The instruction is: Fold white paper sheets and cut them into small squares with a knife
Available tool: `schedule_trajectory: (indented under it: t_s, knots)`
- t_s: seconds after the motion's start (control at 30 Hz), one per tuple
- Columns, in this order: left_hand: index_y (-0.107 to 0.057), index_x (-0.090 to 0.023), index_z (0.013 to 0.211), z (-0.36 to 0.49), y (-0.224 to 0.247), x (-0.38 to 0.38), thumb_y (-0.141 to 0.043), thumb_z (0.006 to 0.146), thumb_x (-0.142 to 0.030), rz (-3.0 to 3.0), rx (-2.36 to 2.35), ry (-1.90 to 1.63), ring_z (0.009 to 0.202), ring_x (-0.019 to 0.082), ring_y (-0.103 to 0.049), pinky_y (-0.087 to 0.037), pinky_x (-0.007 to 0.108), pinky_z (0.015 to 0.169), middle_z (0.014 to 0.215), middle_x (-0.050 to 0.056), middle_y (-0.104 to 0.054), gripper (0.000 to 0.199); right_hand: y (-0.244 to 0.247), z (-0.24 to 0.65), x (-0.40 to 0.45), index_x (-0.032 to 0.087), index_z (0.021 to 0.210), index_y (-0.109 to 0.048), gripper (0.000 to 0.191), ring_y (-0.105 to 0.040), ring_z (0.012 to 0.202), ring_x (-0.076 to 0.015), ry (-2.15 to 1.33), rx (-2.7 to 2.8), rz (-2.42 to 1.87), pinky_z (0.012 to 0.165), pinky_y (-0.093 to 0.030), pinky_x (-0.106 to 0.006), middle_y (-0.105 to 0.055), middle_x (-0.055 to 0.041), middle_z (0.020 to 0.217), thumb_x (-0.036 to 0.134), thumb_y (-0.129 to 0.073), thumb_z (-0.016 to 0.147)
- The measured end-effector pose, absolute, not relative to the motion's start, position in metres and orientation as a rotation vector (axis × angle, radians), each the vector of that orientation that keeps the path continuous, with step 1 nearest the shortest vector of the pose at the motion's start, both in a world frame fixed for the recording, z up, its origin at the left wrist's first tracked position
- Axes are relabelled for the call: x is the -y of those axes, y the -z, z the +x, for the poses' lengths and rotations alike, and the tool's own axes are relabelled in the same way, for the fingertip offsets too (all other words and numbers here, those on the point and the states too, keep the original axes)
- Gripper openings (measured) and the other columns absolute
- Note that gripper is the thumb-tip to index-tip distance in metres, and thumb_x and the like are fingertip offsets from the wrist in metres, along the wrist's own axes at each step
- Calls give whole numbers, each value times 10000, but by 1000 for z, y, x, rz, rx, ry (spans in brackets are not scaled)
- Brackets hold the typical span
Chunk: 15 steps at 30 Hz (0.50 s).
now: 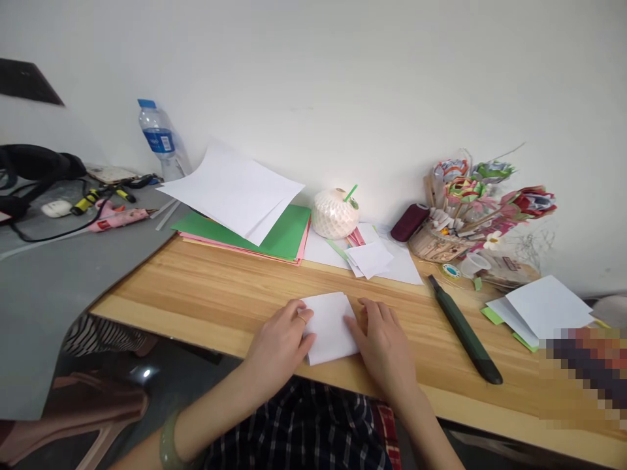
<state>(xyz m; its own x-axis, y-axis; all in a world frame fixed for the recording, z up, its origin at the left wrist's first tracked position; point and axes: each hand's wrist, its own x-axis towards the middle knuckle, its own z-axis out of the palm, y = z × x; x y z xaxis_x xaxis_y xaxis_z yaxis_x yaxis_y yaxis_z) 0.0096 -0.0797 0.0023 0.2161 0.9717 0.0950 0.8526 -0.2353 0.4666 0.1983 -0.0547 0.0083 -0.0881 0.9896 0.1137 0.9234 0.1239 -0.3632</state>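
Observation:
A folded sheet of white paper [329, 329] lies on the wooden table in front of me, its layers showing at the top right corner. My left hand [284, 339], with a ring on one finger, grips the paper's left edge, thumb and fingertips on it. At the right edge, my right hand [385, 339] has its thumb touching the paper. The other fingers of that hand are stretched out on the tabletop beside it, apart from the thumb. A dark green utility knife [465, 329] lies to the right.
Behind are white sheets [235, 186] on green and pink paper [289, 232], a round white ornament [336, 214] and small white slips [369, 259]. A basket of paper flowers [441, 241] stands right. Left are a water bottle [159, 140] and a pink glue gun [120, 217].

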Motion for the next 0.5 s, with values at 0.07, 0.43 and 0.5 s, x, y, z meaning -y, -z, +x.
schedule_trajectory:
  t_s: [0.07,0.43,0.5]
  knots:
    - [-509,-199,1123,8,2,81,-483,843,-222,2176,-1720,-565,1120,228,-515,-422,348,927,1250,83,-504,283,-7,198,52,130,1157,-488,377,-507,987,-271,-304,2093,-1849,833,-378,-388,-558,-136,1045,347,-424,856]
    - [-311,-153,1342,8,-19,64,-635,739,-244,1961,-1786,-339,1080,288,-537,-438,376,857,1283,149,-452,690,-3,199,45,160,1219,-487,493,-550,648,-158,-676,1969,-1757,622,-436,-293,-589,-17,803,300,-526,748]
    - [-406,-179,1279,5,-21,60,-654,719,-243,1953,-1749,-341,1054,271,-549,-436,352,846,1217,121,-505,616,1,202,46,152,1285,-418,571,-551,692,-164,-692,1899,-1738,671,-455,-323,-573,-58,930,324,-522,750]
